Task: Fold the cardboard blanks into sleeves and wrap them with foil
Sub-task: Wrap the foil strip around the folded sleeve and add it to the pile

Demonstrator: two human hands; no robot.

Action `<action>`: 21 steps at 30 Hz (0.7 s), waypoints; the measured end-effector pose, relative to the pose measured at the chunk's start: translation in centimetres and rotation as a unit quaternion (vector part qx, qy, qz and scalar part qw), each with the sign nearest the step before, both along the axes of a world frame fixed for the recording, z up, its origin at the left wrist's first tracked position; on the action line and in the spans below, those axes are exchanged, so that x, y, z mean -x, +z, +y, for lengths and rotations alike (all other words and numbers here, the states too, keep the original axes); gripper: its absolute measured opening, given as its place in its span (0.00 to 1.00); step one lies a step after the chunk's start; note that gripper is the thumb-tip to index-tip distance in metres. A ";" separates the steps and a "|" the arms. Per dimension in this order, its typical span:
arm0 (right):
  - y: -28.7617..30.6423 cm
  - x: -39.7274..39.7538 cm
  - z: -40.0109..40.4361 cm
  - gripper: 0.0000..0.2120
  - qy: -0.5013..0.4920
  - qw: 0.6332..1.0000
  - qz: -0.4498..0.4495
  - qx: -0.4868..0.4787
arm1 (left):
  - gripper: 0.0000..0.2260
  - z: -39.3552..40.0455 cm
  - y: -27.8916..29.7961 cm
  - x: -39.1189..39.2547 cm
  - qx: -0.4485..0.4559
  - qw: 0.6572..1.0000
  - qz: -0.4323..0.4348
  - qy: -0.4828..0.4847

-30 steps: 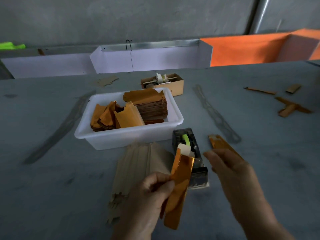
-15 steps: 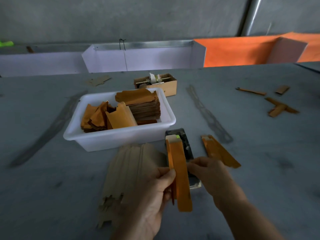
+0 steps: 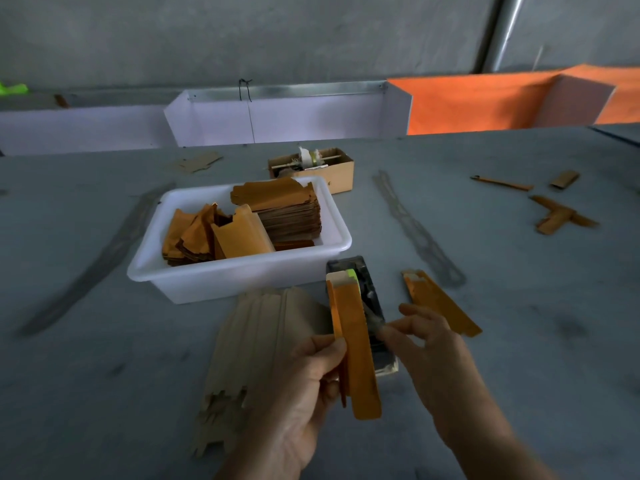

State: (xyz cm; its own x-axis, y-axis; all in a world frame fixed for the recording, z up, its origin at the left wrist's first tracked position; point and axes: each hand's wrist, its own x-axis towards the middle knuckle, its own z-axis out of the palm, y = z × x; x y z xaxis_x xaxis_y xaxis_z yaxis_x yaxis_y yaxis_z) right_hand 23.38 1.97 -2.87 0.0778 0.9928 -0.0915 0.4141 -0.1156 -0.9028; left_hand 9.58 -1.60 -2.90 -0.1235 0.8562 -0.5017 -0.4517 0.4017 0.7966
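Note:
My left hand (image 3: 304, 393) grips a long orange foil-covered sleeve (image 3: 358, 344) by its left edge and holds it upright above the table. Just right of the sleeve is my right hand (image 3: 429, 348), fingers apart and tips close to the black tape dispenser (image 3: 369, 292); I see nothing held in it. The sleeve hides part of the dispenser. A fan of pale cardboard blanks (image 3: 256, 348) lies flat under my left hand. Another orange sleeve (image 3: 440, 303) lies on the table to the right.
A white tub (image 3: 239, 273) behind the blanks holds a stack of orange sheets (image 3: 287, 216) and loose folded pieces (image 3: 194, 233). A small cardboard box (image 3: 334, 168) sits beyond it. Scattered orange scraps (image 3: 557, 216) lie at the far right. White and orange partitions (image 3: 284, 116) line the table's back.
The bent foil piece in my left hand has been straightened into a flat upright sleeve. My right hand came in to touch it, then drew slightly away toward the dispenser.

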 end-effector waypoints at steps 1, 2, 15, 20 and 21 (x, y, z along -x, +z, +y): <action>-0.2 0.1 -0.2 0.06 0.002 1.000 -0.016 -0.012 | 0.06 0.0 -0.1 0.1 0.002 1.000 -0.005 0.002; -0.4 0.2 -0.4 0.07 0.003 0.999 -0.025 -0.020 | 0.05 0.0 -0.2 0.1 0.003 1.000 -0.007 0.002; -1.8 1.1 -1.8 0.11 -0.009 0.994 -0.085 -0.061 | 0.05 0.3 0.3 -0.4 -0.062 0.992 0.093 -0.064; -2.6 1.3 -2.0 0.05 -0.015 0.996 -0.049 -0.069 | 0.04 0.5 0.6 -0.7 -0.066 0.980 0.168 -0.086; -2.7 1.3 -2.1 0.04 -0.018 0.996 -0.049 -0.074 | 0.04 0.5 0.6 -0.7 -0.068 0.978 0.176 -0.088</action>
State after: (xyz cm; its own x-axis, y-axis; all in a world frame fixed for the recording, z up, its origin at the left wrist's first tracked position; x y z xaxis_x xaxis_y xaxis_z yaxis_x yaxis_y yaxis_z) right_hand 22.04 -0.13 -5.58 0.1145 0.9913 0.0656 0.4985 -0.0002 -0.8669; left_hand 10.28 -1.12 -2.26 -0.1117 0.9358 -0.3345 -0.0739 0.3278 0.9419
